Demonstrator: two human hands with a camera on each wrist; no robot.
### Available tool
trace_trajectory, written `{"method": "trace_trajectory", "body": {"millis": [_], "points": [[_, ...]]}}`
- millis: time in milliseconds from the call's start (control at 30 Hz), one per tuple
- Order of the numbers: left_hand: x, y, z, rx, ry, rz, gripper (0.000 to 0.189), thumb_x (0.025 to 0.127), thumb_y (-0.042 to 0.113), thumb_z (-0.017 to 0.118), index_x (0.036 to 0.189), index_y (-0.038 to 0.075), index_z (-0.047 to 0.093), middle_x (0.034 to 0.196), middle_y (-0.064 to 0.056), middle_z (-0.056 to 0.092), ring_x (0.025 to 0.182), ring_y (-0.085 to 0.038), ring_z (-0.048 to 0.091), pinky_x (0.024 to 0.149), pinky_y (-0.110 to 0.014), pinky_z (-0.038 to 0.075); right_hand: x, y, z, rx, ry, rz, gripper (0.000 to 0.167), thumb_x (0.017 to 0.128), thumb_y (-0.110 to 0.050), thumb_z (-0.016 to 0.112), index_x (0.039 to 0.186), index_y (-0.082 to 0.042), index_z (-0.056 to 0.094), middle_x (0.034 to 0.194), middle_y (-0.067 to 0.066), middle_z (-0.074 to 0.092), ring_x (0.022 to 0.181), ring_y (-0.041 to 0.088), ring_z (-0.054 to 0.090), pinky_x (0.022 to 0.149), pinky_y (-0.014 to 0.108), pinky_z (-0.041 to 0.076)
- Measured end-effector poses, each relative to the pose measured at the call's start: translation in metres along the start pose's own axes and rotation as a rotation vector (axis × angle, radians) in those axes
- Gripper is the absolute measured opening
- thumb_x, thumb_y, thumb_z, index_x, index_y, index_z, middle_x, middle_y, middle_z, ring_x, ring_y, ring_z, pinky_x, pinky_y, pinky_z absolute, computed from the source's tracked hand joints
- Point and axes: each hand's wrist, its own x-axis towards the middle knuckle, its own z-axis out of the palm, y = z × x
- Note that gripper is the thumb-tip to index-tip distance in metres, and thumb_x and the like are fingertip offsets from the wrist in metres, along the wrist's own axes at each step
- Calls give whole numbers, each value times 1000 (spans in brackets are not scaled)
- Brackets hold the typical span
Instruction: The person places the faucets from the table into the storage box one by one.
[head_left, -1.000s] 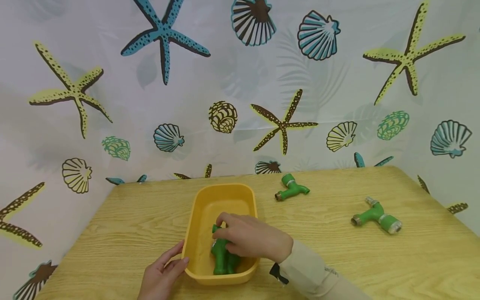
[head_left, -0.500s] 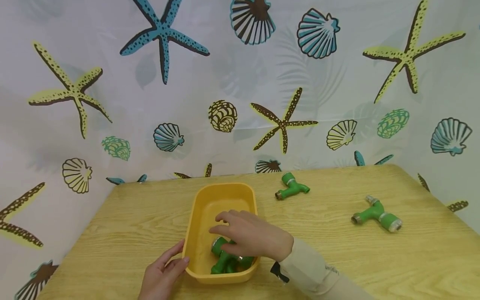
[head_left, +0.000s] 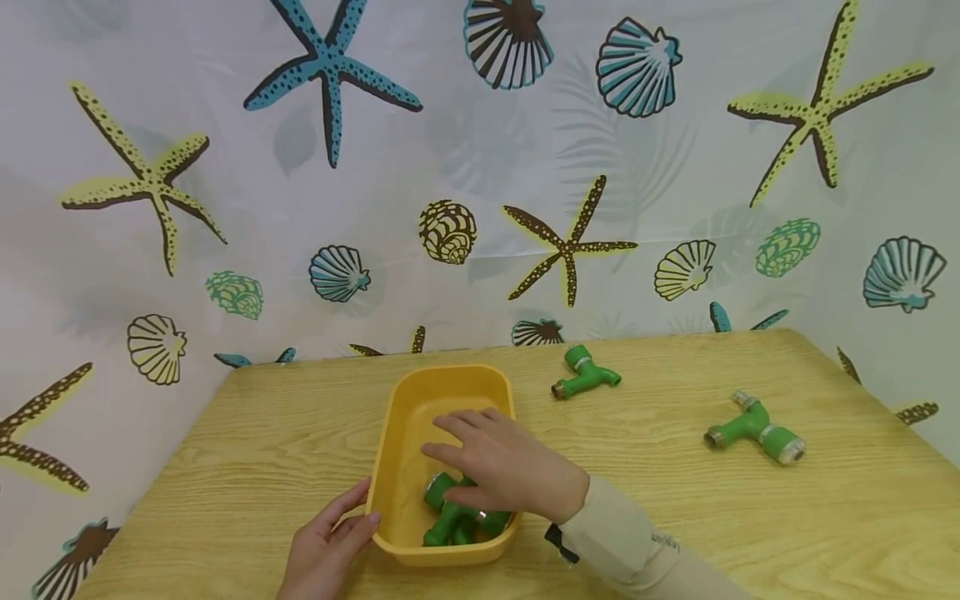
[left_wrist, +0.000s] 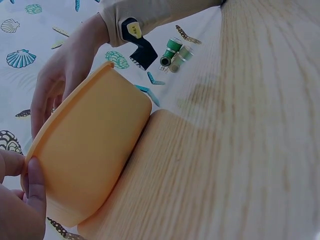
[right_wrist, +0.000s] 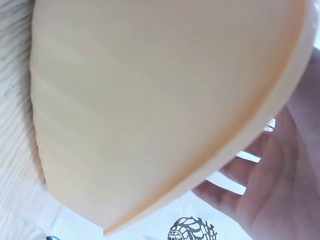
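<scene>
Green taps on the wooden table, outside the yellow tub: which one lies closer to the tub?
The rear tap, closer to the patterned curtain, is nearer the yellow tub; the other tap lies farther right.

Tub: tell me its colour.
The tub is yellow-orange; the head view shows it best.

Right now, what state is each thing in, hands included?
Yellow tub: upright on the table.
Green taps in the tub: lying together, partly hidden.
Far tap: lying on the table.
Rightmost tap: lying on the table.
Left hand: gripping the tub's rim.
Right hand: fingers spread over the tub.
</scene>
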Motion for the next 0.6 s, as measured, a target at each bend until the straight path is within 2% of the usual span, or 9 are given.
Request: {"method": "trace_trajectory", "body": {"millis": [400,600], "points": [[1,-1,0,2,-5,8,57,92,17,68,141,-2,47,134,-17,48,95,-12,63,79,-22,51,-6,3,0,-41,85,-31,67,90,-59,57,143,-19,50,150,14,37,135,31,37,105,48,36],[1,-2,-1,-5,-9,21,57,92,16,68,140,-3,47,133,-17,48,94,-11,63,78,-21,51,-11,4,2,-15,87,-2,68,92,-61,51,147,-21,45,153,15,32,139,34,29,107,55,31]]}}
